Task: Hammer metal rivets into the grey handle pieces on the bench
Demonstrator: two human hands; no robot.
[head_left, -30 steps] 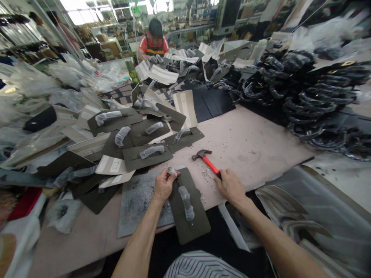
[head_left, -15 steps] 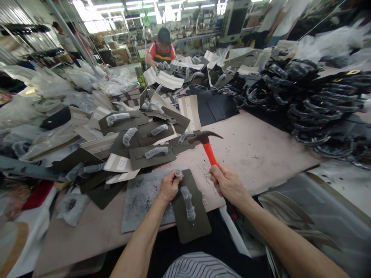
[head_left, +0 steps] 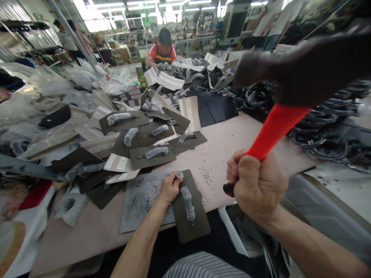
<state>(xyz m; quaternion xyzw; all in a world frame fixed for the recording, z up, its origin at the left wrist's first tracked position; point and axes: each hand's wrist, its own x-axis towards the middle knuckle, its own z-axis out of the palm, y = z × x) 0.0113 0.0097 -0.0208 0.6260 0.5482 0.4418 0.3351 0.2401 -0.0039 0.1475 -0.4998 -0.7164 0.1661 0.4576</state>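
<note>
My right hand (head_left: 257, 183) is closed round the red handle of a claw hammer (head_left: 279, 129), raised high and close to the camera, its dark head blurred. My left hand (head_left: 170, 188) pinches a short metal punch (head_left: 179, 175), held upright at the far end of a dark olive panel (head_left: 193, 227). On that panel sits a carrying handle (head_left: 188, 202) wrapped in clear plastic. The panel lies partly over a scuffed grey metal plate (head_left: 136, 204) and sticks out past the table's near edge. The punch's lower tip is hidden by my fingers.
Panels with wrapped handles (head_left: 156, 152) are heaped beyond the plate. Small metal bits (head_left: 207, 173) lie scattered on the table (head_left: 220, 154). Black wrapped handles (head_left: 324, 127) are piled at right. A co-worker (head_left: 162, 50) sits across the table. A grey bin (head_left: 321, 193) stands at lower right.
My right hand has lifted the hammer up, rightward and nearer the camera, away from the punch. The left hand, punch and panel have hardly moved.
</note>
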